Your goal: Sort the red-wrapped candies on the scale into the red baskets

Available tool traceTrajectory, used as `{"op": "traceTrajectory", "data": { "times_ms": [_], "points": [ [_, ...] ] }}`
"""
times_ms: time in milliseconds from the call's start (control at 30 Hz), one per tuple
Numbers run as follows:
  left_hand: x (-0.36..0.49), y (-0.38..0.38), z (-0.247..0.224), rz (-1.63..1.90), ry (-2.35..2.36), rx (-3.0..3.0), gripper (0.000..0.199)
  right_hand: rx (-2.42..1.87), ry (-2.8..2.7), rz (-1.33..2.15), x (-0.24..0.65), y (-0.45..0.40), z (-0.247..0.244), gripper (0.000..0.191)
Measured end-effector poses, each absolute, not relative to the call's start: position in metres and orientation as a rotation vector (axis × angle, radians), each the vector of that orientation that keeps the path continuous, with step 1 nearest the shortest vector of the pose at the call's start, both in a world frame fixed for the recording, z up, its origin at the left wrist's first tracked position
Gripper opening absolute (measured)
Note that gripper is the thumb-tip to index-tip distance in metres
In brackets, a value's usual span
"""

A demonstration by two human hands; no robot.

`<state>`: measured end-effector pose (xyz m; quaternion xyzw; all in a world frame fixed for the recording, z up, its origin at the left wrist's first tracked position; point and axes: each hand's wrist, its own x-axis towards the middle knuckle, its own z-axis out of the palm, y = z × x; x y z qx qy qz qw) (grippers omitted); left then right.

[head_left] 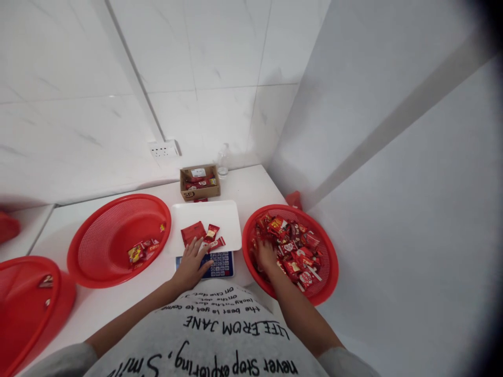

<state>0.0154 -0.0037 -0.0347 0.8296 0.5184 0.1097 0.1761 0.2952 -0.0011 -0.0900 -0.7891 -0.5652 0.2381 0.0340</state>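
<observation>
My left hand (pixel 192 263) lies with fingers spread over the front edge of a scale with a white tray (pixel 228 214) and a blue keypad (pixel 222 266). Its fingertips reach the sweets on the tray: a flat red packet (pixel 193 232), a red-and-gold wrapped candy (pixel 212 232) and a slim red candy (pixel 216 244). My right hand (pixel 266 255) reaches into a red basket (pixel 333 262) filled with red-wrapped candies (pixel 288 247). Its fingertips are sunk among the candies, so what they hold, if anything, is hidden.
Left of the scale is a red basket (pixel 94 230) with several candies at its bottom. Another red basket (pixel 65 293) stands at the near left. Behind the scale are a cardboard box (pixel 200 192) of red packets and a clear bottle (pixel 223 163). A wall (pixel 393 209) rises at the right.
</observation>
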Motion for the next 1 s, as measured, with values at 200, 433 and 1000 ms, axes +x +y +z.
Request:
{"op": "traceTrajectory", "data": {
  "times_ms": [200, 433, 1000],
  "points": [
    [0.013, -0.003, -0.043, 0.342, 1.476, 2.396, 0.043, -2.310, -1.644, 0.825, 0.301, -0.006, -0.097, 0.041],
    [0.010, -0.001, -0.043, 0.345, 1.505, 2.404, 0.041, -2.135, -1.450, 0.753, 0.323, -0.003, -0.084, 0.025],
    [0.022, -0.006, -0.017, 0.544, 1.321, 2.327, 0.029, -1.636, -0.838, 1.076, 0.299, 0.002, -0.024, 0.043]
  ]
}}
